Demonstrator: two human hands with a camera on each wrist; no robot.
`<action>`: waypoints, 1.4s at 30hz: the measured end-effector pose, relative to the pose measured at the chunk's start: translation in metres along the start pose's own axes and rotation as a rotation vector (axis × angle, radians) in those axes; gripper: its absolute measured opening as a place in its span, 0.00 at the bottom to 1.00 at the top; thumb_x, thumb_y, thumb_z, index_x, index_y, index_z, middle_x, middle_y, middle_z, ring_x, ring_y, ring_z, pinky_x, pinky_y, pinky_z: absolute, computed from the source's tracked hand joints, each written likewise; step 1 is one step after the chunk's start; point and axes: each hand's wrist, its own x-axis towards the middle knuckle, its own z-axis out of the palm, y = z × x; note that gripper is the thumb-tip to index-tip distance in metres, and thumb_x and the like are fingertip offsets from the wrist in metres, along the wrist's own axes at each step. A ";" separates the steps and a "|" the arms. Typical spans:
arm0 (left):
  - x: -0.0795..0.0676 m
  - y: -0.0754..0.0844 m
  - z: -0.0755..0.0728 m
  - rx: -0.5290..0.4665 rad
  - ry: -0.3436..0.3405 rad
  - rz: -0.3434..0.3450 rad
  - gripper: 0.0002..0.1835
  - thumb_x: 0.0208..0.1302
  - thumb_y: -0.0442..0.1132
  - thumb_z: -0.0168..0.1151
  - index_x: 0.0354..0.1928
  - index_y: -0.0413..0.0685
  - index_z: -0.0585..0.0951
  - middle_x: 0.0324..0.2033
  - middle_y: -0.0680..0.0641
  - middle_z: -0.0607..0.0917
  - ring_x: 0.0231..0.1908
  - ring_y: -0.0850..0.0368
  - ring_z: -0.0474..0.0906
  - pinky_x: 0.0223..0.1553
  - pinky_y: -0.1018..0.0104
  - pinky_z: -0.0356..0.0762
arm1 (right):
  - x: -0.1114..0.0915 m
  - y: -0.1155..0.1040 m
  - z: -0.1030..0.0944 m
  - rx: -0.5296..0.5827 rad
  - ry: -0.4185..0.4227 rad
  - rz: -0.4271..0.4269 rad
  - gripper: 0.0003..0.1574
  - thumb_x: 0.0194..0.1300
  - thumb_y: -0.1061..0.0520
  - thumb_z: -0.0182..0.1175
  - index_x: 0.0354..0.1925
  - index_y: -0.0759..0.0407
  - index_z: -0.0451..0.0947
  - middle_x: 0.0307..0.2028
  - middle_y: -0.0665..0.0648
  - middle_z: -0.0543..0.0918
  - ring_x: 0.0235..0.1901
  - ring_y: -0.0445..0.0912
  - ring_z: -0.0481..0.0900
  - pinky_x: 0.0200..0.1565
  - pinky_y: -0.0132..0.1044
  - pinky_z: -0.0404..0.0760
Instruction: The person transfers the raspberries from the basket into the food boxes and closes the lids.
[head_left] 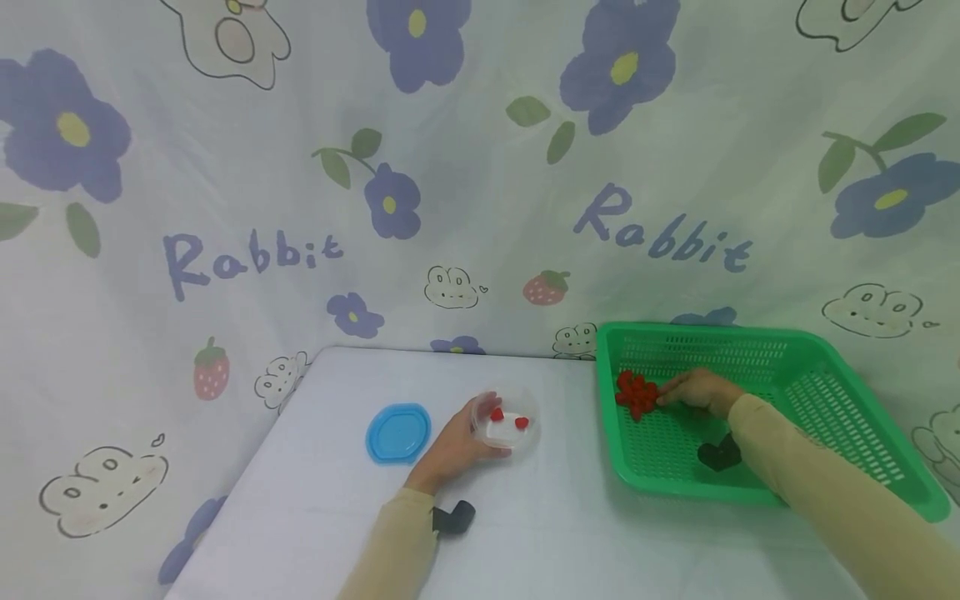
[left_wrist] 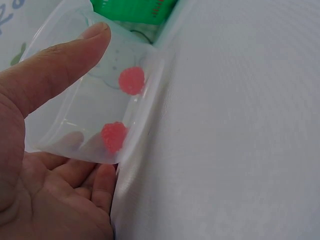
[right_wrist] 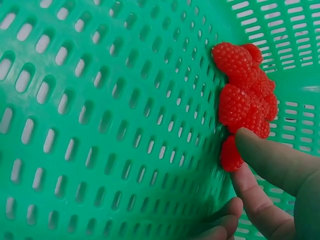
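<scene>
Thumb and fingers of my left hand (head_left: pixel 459 446) curl round a clear plastic cup (head_left: pixel 508 442) on the table. Two red raspberries lie inside the cup; the left wrist view shows one raspberry (left_wrist: pixel 131 80) above the other raspberry (left_wrist: pixel 114 137). Inside the green basket (head_left: pixel 611 450), my right hand (head_left: pixel 701 392) reaches to a pile of red raspberries (head_left: pixel 637 393). Up close in the right wrist view, its thumb and index finger pinch one raspberry (right_wrist: pixel 231 154) at the pile's near edge.
A blue lid (head_left: pixel 398 432) lies on the white table (head_left: pixel 315 517) left of the cup. The slotted basket stands at the right. Behind the table hangs a curtain (head_left: pixel 480 208) printed with flowers and rabbits.
</scene>
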 end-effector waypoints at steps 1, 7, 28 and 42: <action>0.000 0.000 0.000 0.003 0.001 0.001 0.51 0.52 0.45 0.80 0.76 0.59 0.62 0.70 0.57 0.71 0.74 0.51 0.57 0.72 0.38 0.52 | 0.000 0.000 0.000 -0.001 -0.001 0.000 0.30 0.71 0.56 0.61 0.62 0.76 0.71 0.68 0.81 0.61 0.65 0.76 0.61 0.61 0.64 0.72; 0.000 -0.001 0.000 0.017 0.009 0.001 0.51 0.51 0.45 0.80 0.76 0.58 0.62 0.70 0.57 0.71 0.74 0.52 0.58 0.73 0.39 0.52 | 0.001 0.000 0.000 -0.045 0.010 -0.021 0.28 0.72 0.56 0.60 0.60 0.76 0.74 0.66 0.80 0.65 0.64 0.76 0.64 0.59 0.63 0.74; 0.001 -0.002 0.000 0.016 0.002 0.022 0.51 0.53 0.44 0.79 0.77 0.56 0.61 0.70 0.55 0.71 0.74 0.51 0.59 0.72 0.39 0.53 | -0.013 -0.003 -0.009 -0.148 0.067 -0.077 0.31 0.72 0.49 0.59 0.58 0.75 0.76 0.64 0.80 0.67 0.61 0.76 0.67 0.54 0.63 0.77; 0.002 -0.003 0.001 0.013 0.005 0.020 0.51 0.53 0.45 0.79 0.77 0.56 0.61 0.70 0.55 0.71 0.74 0.50 0.58 0.72 0.38 0.52 | -0.037 -0.026 -0.008 -0.062 0.100 -0.142 0.38 0.73 0.43 0.58 0.64 0.72 0.70 0.69 0.81 0.57 0.64 0.76 0.61 0.57 0.68 0.72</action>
